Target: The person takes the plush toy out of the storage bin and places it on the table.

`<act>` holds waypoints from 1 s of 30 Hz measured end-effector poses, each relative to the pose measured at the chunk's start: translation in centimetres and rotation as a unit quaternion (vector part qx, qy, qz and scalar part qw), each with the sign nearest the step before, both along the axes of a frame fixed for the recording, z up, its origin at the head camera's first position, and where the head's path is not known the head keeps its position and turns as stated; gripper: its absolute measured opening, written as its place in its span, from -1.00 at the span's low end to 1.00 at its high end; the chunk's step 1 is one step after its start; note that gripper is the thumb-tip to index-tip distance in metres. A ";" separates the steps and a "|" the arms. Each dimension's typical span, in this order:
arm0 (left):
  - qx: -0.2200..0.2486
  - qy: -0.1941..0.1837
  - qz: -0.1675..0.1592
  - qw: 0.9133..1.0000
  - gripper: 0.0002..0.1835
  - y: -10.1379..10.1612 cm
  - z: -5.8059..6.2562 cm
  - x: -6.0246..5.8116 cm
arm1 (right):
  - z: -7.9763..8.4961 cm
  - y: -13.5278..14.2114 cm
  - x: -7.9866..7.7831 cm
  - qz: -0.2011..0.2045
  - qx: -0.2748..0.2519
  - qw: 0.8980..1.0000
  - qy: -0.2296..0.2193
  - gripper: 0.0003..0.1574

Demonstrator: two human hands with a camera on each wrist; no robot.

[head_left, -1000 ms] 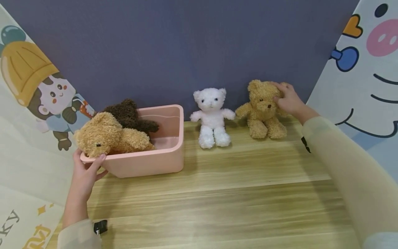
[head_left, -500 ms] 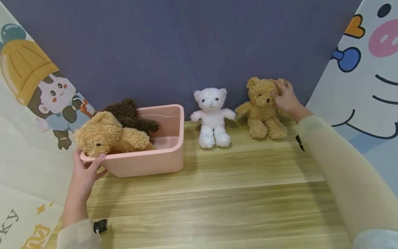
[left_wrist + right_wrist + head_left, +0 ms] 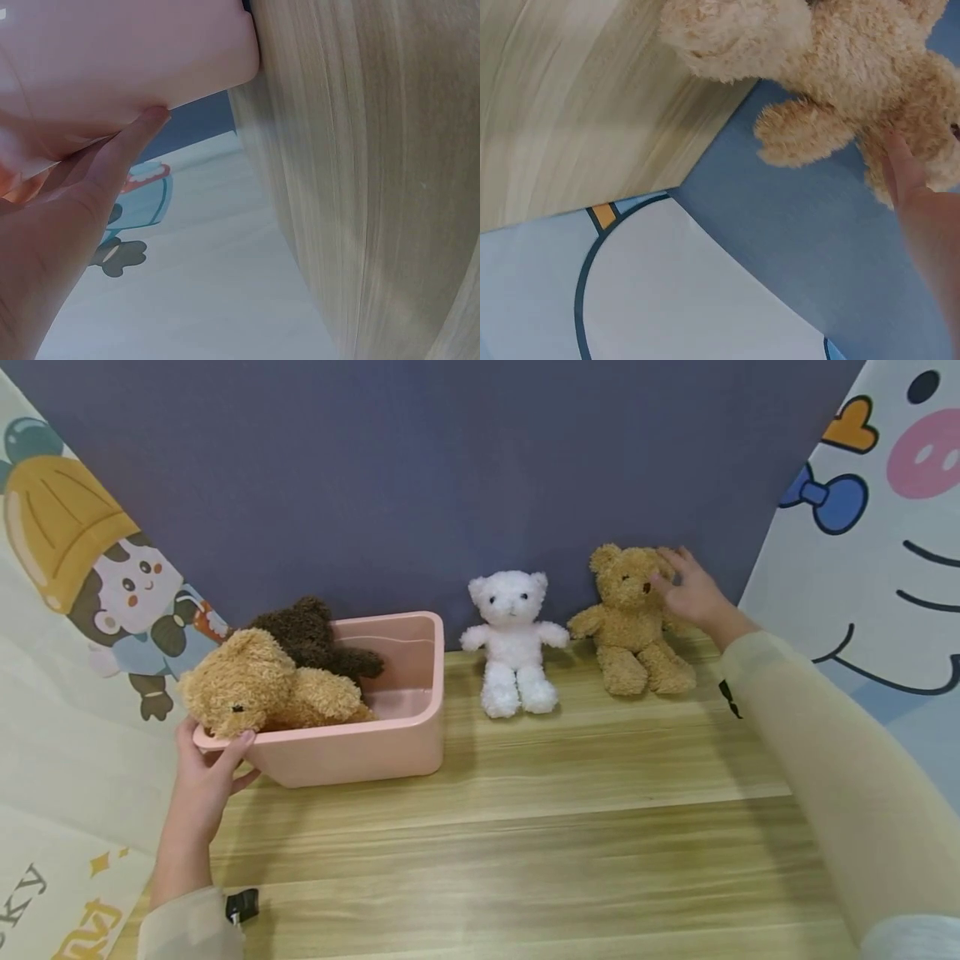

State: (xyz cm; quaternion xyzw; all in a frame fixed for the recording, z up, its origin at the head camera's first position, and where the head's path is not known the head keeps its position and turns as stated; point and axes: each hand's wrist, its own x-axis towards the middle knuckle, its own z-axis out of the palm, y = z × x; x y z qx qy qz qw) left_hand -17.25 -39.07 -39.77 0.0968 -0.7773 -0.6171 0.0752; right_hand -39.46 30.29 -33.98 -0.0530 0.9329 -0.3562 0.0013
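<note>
My left hand (image 3: 201, 781) grips the left front corner of a pink plastic bin (image 3: 356, 756), thumb on the rim and fingers beneath. In the left wrist view the fingers press against the bin's underside (image 3: 135, 56). Inside the bin lie a tan teddy bear (image 3: 251, 681), its head over the rim, and a dark brown one (image 3: 300, 635) behind it. My right hand (image 3: 701, 597) is at the side of the head of another tan teddy bear (image 3: 626, 618), seated upright against the back wall. Its fingers are fairly straight, with a fingertip at the cheek in the right wrist view.
A white teddy bear (image 3: 512, 647) sits between the bin and the right tan bear. Behind them stands a dark blue-grey back wall (image 3: 450, 485). Cartoon-printed panels (image 3: 892, 577) flank both sides of the wood-grain table (image 3: 525, 843).
The right tan bear's head has shifted slightly left and back toward the wall. My right fingers have loosened from the top of its head to its side. My left hand has stayed put.
</note>
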 end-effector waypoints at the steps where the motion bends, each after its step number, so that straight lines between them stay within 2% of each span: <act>1: 0.000 -0.001 0.000 1.000 -0.01 0.0 0.0 0.0 | 0.3 0.0 0.0 -0.002 -0.002 1.000 -0.001 -0.09; 10: -0.001 0.001 0.000 1.000 0.01 -0.3 -0.1 0.1 | 2.9 -0.4 0.2 -0.005 0.005 1.000 0.012 -0.10; 16: -0.001 0.000 -0.002 1.000 0.00 -0.3 -0.2 -0.1 | 5.0 -1.5 0.4 -0.009 -0.010 1.000 0.015 -0.06; 23: -0.002 -0.001 -0.005 1.000 -0.01 -0.2 -0.1 -0.2 | 7.6 -4.1 0.6 -0.002 -0.001 1.000 0.023 -0.04; 30: -0.005 -0.002 -0.008 1.000 -0.01 -0.2 0.0 -0.2 | 9.8 -8.3 0.9 0.027 -0.027 0.999 0.024 -0.05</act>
